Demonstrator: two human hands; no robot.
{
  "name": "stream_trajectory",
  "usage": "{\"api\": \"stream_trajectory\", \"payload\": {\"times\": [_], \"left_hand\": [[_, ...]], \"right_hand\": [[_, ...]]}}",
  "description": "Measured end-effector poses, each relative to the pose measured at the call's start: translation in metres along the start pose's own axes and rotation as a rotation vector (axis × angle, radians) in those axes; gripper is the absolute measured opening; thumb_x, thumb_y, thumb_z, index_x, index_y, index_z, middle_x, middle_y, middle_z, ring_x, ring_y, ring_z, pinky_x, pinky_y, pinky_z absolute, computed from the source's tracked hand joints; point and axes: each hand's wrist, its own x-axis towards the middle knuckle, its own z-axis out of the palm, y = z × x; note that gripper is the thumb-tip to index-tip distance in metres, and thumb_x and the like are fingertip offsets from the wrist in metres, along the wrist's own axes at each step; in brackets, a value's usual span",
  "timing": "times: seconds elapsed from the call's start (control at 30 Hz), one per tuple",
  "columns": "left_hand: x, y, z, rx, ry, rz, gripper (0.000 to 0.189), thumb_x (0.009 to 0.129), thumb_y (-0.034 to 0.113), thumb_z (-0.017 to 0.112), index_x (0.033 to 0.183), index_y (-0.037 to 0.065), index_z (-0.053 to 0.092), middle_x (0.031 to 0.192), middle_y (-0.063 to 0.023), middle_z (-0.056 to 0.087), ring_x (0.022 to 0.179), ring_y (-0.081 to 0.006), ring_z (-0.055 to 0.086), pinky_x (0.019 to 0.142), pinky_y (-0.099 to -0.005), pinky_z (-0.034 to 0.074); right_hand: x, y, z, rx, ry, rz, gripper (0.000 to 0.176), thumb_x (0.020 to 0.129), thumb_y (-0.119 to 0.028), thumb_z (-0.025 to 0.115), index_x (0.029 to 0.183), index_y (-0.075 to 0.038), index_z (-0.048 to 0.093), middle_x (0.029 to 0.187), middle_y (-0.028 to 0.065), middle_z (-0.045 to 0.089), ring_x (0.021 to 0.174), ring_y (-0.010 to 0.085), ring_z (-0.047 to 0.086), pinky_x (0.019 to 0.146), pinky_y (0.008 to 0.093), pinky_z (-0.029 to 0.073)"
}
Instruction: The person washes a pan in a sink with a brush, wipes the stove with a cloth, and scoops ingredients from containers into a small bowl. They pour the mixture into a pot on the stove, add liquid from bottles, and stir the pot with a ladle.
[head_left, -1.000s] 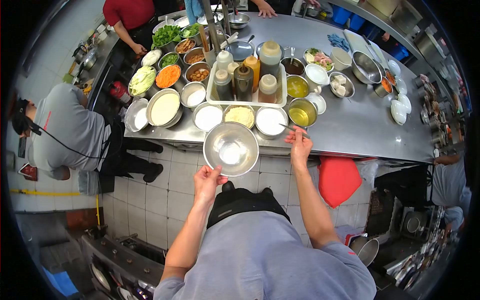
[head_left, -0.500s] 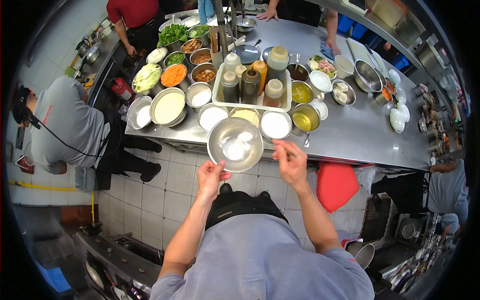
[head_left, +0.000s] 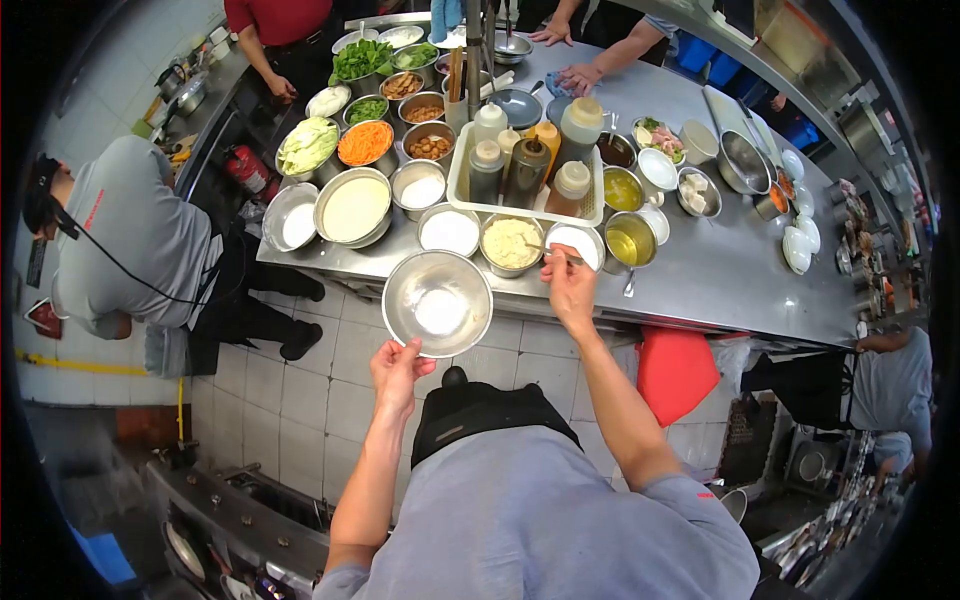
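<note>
The right hand (head_left: pixel 568 285) pinched a thin utensil (head_left: pixel 537 248) between thumb and fingers. The left hand (head_left: pixel 400 368) clamped the near rim of the bowl (head_left: pixel 437 303), thumb at the edge.

The utensil's long axis ran roughly left to right, along the counter's near edge, its far end pointing left from the right-hand grip, over the yellow tub (head_left: pixel 510 244). Whether that end touched the contents could not be told. Of the two hands, the right was nearer this tub, which lay just left of its grip and slightly forward.

The bowl, round and without a long axis, lay forward and slightly right of the left grip, and left of the right grip. Its opening faced up, apart from the tubs, in front of the counter (head_left: pixel 740 275).

Right of the yellow tub stood the white tub (head_left: pixel 580 240), partly covered by the right hand. Beyond stood the bottle crate (head_left: pixel 522 210).
</note>
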Motion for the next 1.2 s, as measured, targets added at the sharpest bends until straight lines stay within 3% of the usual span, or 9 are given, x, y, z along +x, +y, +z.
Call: {"api": "stream_trajectory", "payload": {"times": [0.07,0.2,0.4,0.67,0.9,1.0,1.07,1.1,1.2], "left_hand": [[0.003,0.004,-0.002,-0.001,-0.006,0.003,0.018,0.087,0.011,0.063,0.078,0.005,0.048,0.07,-0.0086,0.061,0.058,-0.015,0.063,0.055,-0.0265,0.055],[0.009,0.012,-0.006,-0.015,-0.045,0.037,0.019,0.087,0.012,0.063,0.079,0.005,0.048,0.069,-0.0086,0.061,0.058,-0.0147,0.063,0.056,-0.0264,0.056],[0.019,0.017,-0.004,0.017,-0.027,0.064,0.017,0.088,0.012,0.063,0.08,0.005,0.049,0.072,-0.0069,0.061,0.058,-0.0123,0.062,0.055,-0.023,0.054],[0.01,0.017,0.014,0.009,0.026,0.079,0.018,0.087,0.012,0.063,0.079,0.005,0.049,0.071,-0.0078,0.061,0.058,-0.0133,0.062,0.055,-0.0245,0.055],[0.017,0.012,0.032,-0.038,0.062,0.079,0.02,0.087,0.011,0.064,0.078,0.005,0.047,0.07,-0.0088,0.061,0.059,-0.0153,0.063,0.055,-0.0264,0.056],[0.019,0.014,0.042,-0.049,0.063,0.082,0.02,0.086,0.011,0.064,0.077,0.005,0.047,0.069,-0.0084,0.06,0.058,-0.0158,0.063,0.055,-0.0262,0.056],[0.018,0.015,0.048,-0.053,0.074,0.082,0.021,0.086,0.011,0.064,0.077,0.005,0.047,0.069,-0.0082,0.06,0.058,-0.0159,0.063,0.055,-0.0263,0.056],[0.018,0.016,0.049,-0.055,0.078,0.084,0.021,0.086,0.011,0.064,0.077,0.005,0.046,0.068,-0.008,0.059,0.058,-0.0159,0.063,0.054,-0.0263,0.056],[0.017,0.015,0.049,-0.044,0.091,0.096,0.021,0.086,0.011,0.064,0.077,0.005,0.046,0.069,-0.0083,0.059,0.058,-0.0159,0.063,0.054,-0.0264,0.056]], "right_hand": [[0.002,0.003,-0.002,0.183,0.128,0.12,0.026,0.095,-0.017,0.051,0.105,0.006,0.059,0.079,0.0083,0.061,0.063,0.0102,0.058,0.057,0.0243,0.051],[0.005,0.006,-0.006,0.222,0.152,0.105,0.03,0.096,-0.021,0.049,0.107,0.006,0.058,0.079,0.0085,0.061,0.062,0.0101,0.057,0.057,0.0239,0.05],[-0.001,0.005,0.009,-0.034,-0.034,-0.019,0.027,0.095,-0.017,0.05,0.106,0.006,0.06,0.081,0.0105,0.062,0.064,0.0111,0.058,0.059,0.0238,0.051],[0.013,0.017,-0.009,0.356,0.097,0.224,0.026,0.095,-0.017,0.05,0.103,0.007,0.058,0.079,0.0095,0.061,0.063,0.0125,0.058,0.056,0.0259,0.052],[0.019,0.002,-0.022,0.459,0.072,0.199,0.028,0.096,-0.019,0.05,0.104,0.006,0.059,0.079,0.0094,0.061,0.061,0.0123,0.057,0.057,0.0259,0.052],[0.007,-0.035,-0.015,0.424,-0.014,0.143,0.026,0.095,-0.016,0.051,0.105,0.006,0.059,0.081,0.009,0.061,0.062,0.0124,0.058,0.057,0.0258,0.052],[-0.006,-0.058,-0.01,0.194,-0.212,-0.069,0.02,0.094,-0.012,0.053,0.104,0.004,0.061,0.08,0.0086,0.061,0.065,0.012,0.058,0.057,0.0243,0.051],[-0.006,-0.065,-0.012,-0.03,-0.221,-0.274,0.019,0.093,-0.009,0.053,0.104,0.002,0.062,0.08,0.0085,0.062,0.068,0.0125,0.06,0.059,0.0244,0.05],[0.012,-0.037,-0.013,-0.381,-0.183,-0.513,0.019,0.093,-0.008,0.053,0.106,0.002,0.063,0.08,0.0081,0.062,0.068,0.0125,0.061,0.06,0.0247,0.05]]}}
